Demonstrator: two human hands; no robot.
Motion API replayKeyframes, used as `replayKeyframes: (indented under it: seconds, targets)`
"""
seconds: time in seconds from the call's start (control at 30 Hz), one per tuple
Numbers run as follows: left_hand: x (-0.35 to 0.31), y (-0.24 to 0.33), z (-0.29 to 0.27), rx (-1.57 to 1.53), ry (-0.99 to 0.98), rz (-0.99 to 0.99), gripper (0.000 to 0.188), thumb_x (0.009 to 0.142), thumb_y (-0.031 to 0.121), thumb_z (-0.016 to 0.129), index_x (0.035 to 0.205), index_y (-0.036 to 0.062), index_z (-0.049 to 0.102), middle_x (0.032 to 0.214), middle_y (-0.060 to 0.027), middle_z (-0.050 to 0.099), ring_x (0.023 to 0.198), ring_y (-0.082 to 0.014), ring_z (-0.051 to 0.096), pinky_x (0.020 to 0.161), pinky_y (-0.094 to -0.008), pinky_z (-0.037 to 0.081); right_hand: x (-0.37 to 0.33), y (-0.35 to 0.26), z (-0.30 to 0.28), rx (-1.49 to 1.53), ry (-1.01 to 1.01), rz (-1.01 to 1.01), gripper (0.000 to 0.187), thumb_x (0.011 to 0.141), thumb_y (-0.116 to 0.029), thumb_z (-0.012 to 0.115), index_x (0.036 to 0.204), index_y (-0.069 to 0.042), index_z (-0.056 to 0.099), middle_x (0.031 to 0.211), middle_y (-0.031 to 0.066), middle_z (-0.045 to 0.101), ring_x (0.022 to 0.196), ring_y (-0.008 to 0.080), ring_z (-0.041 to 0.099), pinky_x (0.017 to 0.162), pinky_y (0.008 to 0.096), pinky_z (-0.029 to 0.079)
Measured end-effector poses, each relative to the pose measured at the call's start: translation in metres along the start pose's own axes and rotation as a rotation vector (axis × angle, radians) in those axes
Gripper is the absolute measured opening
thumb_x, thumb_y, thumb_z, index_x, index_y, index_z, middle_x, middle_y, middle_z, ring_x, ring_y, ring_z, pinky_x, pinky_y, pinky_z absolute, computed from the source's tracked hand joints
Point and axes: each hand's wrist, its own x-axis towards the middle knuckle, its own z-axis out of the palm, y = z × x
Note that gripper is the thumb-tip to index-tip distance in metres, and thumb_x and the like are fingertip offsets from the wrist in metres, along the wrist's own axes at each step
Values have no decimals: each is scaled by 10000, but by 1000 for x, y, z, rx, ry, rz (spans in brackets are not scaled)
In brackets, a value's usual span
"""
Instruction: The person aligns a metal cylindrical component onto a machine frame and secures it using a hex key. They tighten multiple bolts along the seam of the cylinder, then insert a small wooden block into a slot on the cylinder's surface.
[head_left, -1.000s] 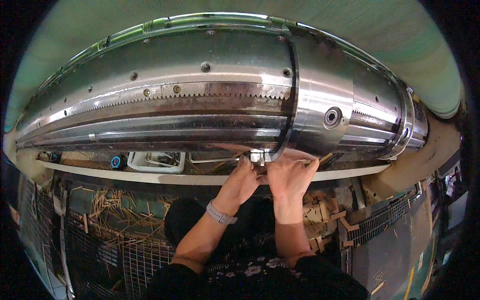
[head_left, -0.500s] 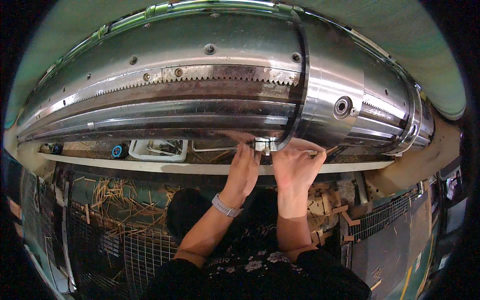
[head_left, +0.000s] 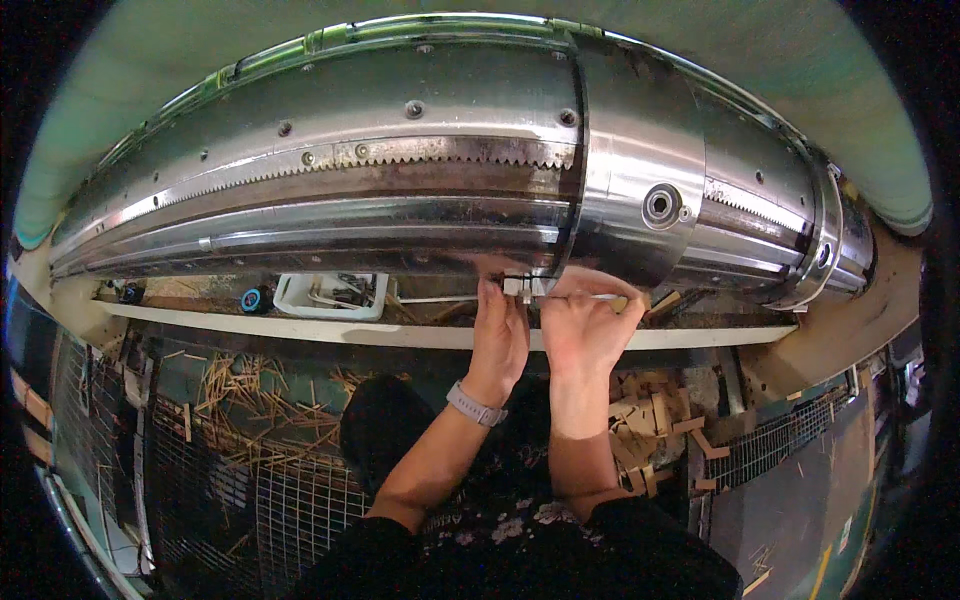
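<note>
A large steel cylinder (head_left: pixel 640 130) spans the view, with a toothed strip (head_left: pixel 440 160) and a collar ring (head_left: pixel 635 215). Under the collar's left edge, a small bright metal block (head_left: pixel 517 286) sits against the cylinder. My left hand (head_left: pixel 500 325), with a grey watch band (head_left: pixel 476 403) at its wrist, is closed with fingertips at the block's left side. My right hand (head_left: pixel 588 330) is closed around a thin metal rod-like tool (head_left: pixel 612 296) just right of the block. Where the tool's tip meets the block is too small to make out.
Below the cylinder runs a pale ledge beam (head_left: pixel 400 333). On the shelf behind it stand a white tray (head_left: pixel 330 312) of metal tools and a blue-and-black round item (head_left: pixel 252 300). Cardboard strips (head_left: pixel 255 400) and pieces (head_left: pixel 640 420) litter the floor; wire grating (head_left: pixel 300 510) lies at left.
The view has shifted slightly, so the cylinder's collar and block appear further left. Both hands stay at the block with much the same grip.
</note>
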Motion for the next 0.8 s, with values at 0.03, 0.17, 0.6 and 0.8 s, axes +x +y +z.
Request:
replayKeyframes:
  seconds: [0.03, 0.17, 0.6, 0.8]
  targets:
    - [-1, 1, 0, -8, 0, -10, 453, 977, 320, 398, 1368, 125, 278, 1340, -19, 401, 1231, -162, 370, 1054, -336, 256, 0, 0, 0, -17, -9, -3, 265, 802, -407, 509, 597, -239, 516, 776, -65, 540, 864, 150, 512, 989, 401, 330]
    - [-1, 0, -1, -8, 2, 1, 491, 971, 317, 419, 1394, 139, 244, 1348, -15, 395, 1234, -162, 369, 1052, -335, 261, 13, -6, -30, 32, -233, 83, 287, 807, -475, 481, 691, -218, 535, 875, -19, 550, 966, 194, 498, 1017, 453, 297]
    - [2, 2, 0, 23, -24, 12, 486, 956, 345, 448, 1367, 157, 267, 1288, -9, 435, 1163, -171, 432, 994, -341, 344, 13, 3, -25, -61, -67, 81, 650, 787, -699, 401, 1029, -112, 540, 1049, 60, 537, 1071, 234, 460, 1029, 415, 293]
    - [-3, 7, 2, 33, 12, -43, 446, 973, 316, 417, 1369, 164, 278, 1304, -13, 429, 1163, -182, 440, 977, -347, 361, 5, 7, -10, 38, 53, 31, 472, 786, -615, 454, 787, -146, 509, 741, -18, 522, 637, 120, 477, 644, 245, 427]
